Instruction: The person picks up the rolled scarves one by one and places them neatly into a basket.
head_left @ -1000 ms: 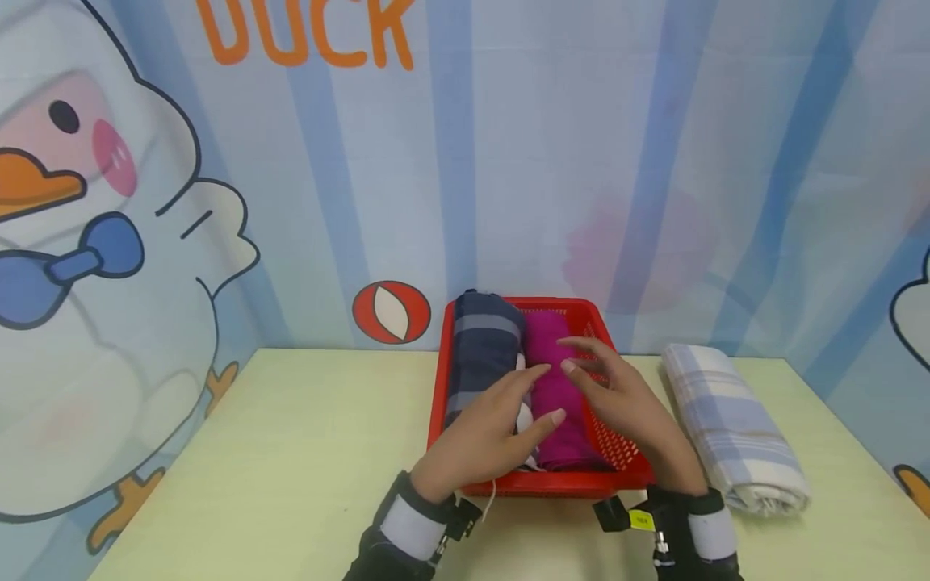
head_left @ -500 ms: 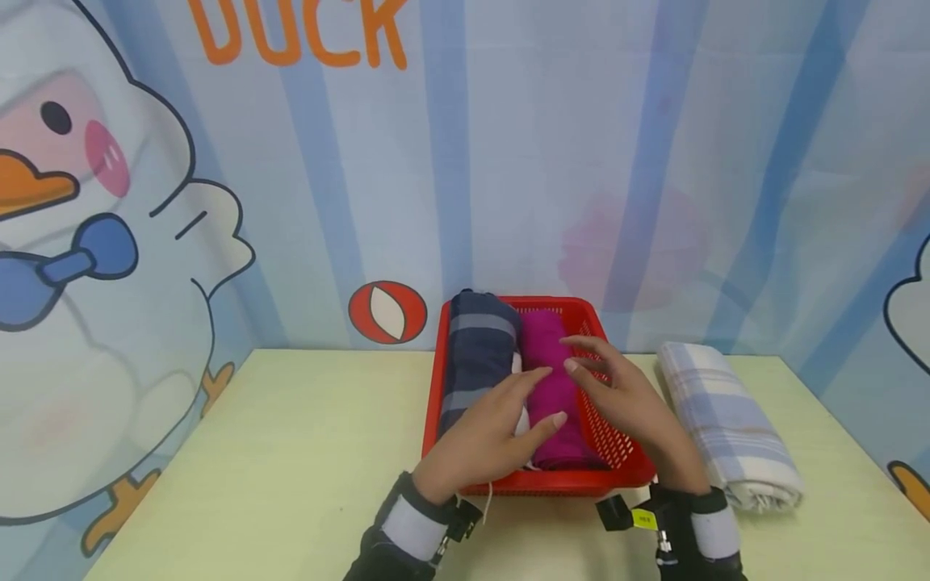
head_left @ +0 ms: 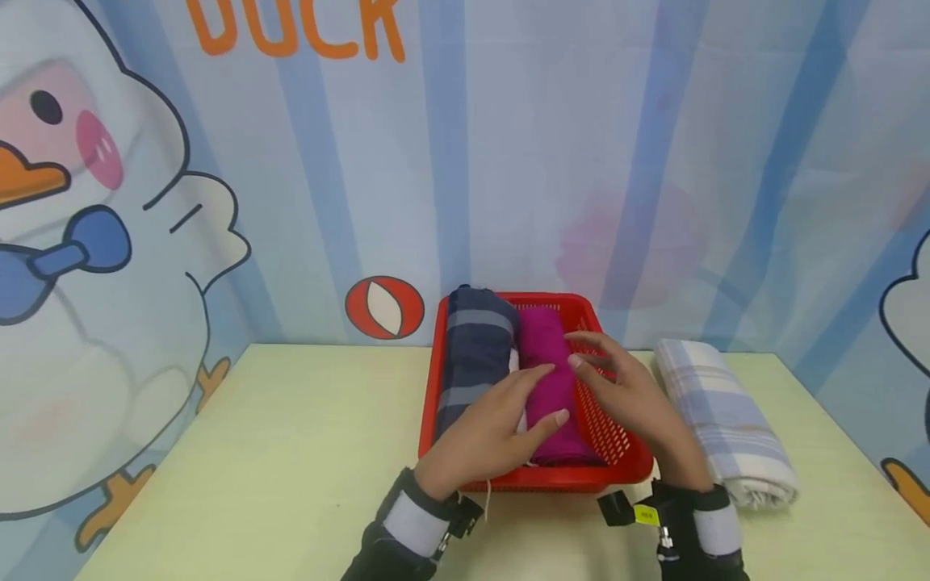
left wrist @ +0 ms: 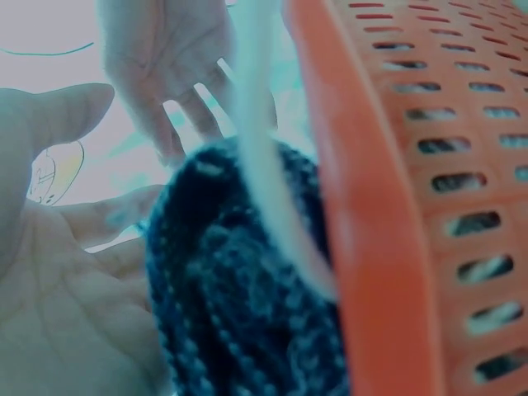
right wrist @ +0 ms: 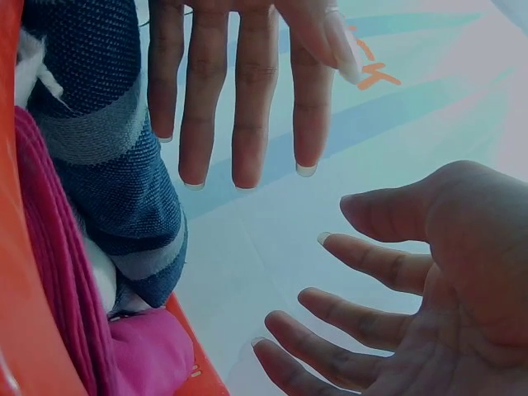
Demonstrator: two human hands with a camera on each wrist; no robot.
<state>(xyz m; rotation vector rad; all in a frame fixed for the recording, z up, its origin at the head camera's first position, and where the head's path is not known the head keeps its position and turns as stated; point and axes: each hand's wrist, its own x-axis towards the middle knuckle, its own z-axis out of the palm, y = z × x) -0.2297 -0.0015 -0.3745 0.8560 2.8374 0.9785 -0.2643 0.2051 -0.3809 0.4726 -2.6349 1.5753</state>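
A red plastic basket [head_left: 610, 476] holds a dark blue rolled cloth with grey stripes [head_left: 475, 347] on its left side and a magenta rolled cloth [head_left: 545, 339] beside it. Something white shows between the two rolls. My left hand [head_left: 490, 432] hovers over the basket's near left part, fingers extended and holding nothing. Above the right part, my right hand [head_left: 628, 395] has its fingers loosely bent, with nothing in them. In the right wrist view, both hands stand apart from the striped roll [right wrist: 124, 157]. A pale cord [left wrist: 280, 206] hangs over the basket's near rim in the left wrist view.
A folded white and blue plaid cloth [head_left: 726, 424] lies on the pale yellow table [head_left: 291, 452], right of the basket. Behind the table hangs a blue striped backdrop [head_left: 523, 161] with a printed duck and ball.
Both hands keep almost the same pose over the basket. The whole head view has shifted slightly; the cloths stay in place.
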